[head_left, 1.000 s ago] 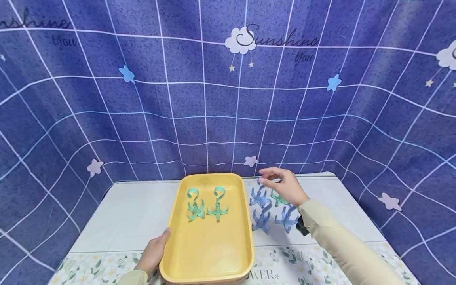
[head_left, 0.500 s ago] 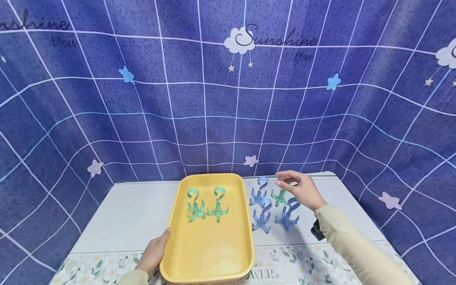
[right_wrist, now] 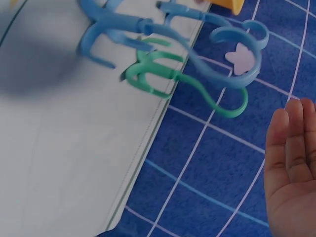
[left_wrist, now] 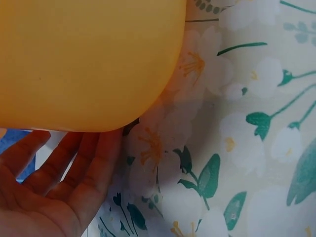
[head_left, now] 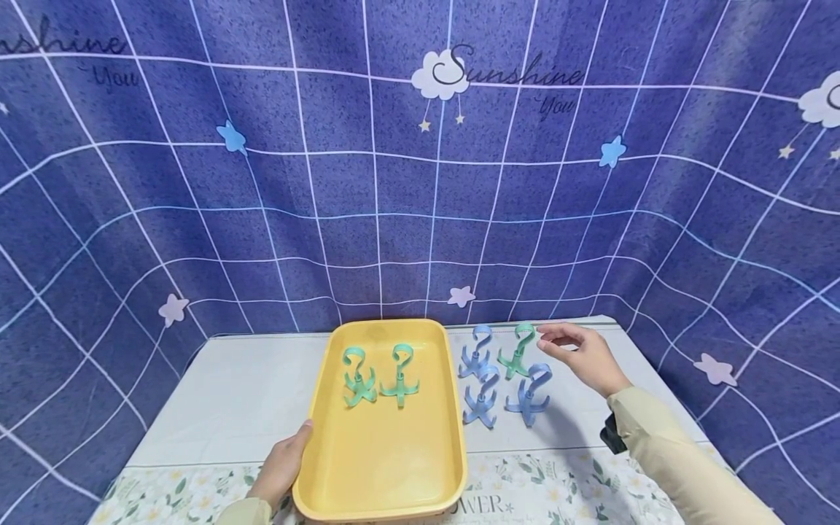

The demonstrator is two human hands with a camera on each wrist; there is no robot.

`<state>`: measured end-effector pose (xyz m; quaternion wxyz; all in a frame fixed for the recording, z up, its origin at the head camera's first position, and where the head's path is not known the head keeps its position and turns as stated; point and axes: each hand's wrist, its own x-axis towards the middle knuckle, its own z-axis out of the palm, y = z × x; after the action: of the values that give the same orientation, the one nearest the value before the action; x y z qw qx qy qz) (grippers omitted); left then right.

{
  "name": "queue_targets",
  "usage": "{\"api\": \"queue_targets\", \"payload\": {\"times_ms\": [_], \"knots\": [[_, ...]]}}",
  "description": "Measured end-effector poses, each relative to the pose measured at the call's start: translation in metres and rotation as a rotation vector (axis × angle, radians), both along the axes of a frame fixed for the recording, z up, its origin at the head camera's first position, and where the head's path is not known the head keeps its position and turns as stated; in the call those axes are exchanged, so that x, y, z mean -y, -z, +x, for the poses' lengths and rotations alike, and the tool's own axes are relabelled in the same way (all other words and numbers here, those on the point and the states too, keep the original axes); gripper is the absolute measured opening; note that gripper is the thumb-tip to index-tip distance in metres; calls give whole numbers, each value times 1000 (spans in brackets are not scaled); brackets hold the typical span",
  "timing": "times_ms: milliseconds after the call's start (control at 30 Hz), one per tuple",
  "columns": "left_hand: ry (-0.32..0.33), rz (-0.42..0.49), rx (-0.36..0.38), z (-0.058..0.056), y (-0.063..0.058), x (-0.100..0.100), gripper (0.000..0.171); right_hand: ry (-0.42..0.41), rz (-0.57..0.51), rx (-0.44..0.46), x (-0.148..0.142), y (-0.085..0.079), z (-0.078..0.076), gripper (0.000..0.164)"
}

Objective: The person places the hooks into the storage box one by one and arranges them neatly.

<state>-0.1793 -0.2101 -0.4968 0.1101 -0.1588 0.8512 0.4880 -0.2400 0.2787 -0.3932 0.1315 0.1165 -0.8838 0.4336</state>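
Note:
A yellow tray (head_left: 380, 467) holds two green claw hooks (head_left: 359, 386), each with a curved top and several prongs. My left hand (head_left: 284, 463) grips the tray's left rim; its fingers (left_wrist: 91, 163) reach under the tray in the left wrist view. Right of the tray stand a third green claw hook (head_left: 517, 357) and several blue claw hooks, one (head_left: 529, 401) nearest my right hand's side. My right hand (head_left: 584, 357) hovers just right of the green hook's top, apart from it and holding nothing. Its fingers look extended in the right wrist view.
The hooks outside the tray are on a white table surface (head_left: 230, 401), with a floral cloth (head_left: 177, 488) along the near edge. A blue gridded curtain (head_left: 407, 182) hangs behind and at both sides. Blue hooks (right_wrist: 143, 24) stand close beside the green one.
My right hand has moved right, from over the far blue hook, past the green hook, which is now uncovered. The left hand and tray look unchanged.

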Motion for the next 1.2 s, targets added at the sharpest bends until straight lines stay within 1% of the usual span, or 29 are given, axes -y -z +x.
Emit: {"api": "queue_targets", "payload": {"times_ms": [67, 267, 400, 600, 767, 967, 1100, 1200], "knots": [[7, 1, -1, 0, 0, 1, 94, 6, 0, -4, -4, 3, 2, 32], [5, 8, 11, 0, 1, 1, 93, 24, -11, -2, -17, 10, 7, 31], [0, 3, 19, 0, 1, 0, 93, 29, -27, 21, -24, 16, 11, 32], [-3, -7, 16, 0, 1, 0, 97, 35, -29, 36, -31, 27, 15, 32], [-10, 1, 21, 0, 1, -1, 95, 17, -40, 60, -33, 39, 19, 31], [2, 7, 16, 0, 1, 2, 92, 6, -52, 93, -32, 50, 19, 32], [-4, 9, 26, 0, 0, 1, 91, 9, -65, 106, -30, 55, 17, 31], [-5, 9, 24, 0, 0, 1, 93, 4, -72, 110, -27, 56, 15, 32]]}}
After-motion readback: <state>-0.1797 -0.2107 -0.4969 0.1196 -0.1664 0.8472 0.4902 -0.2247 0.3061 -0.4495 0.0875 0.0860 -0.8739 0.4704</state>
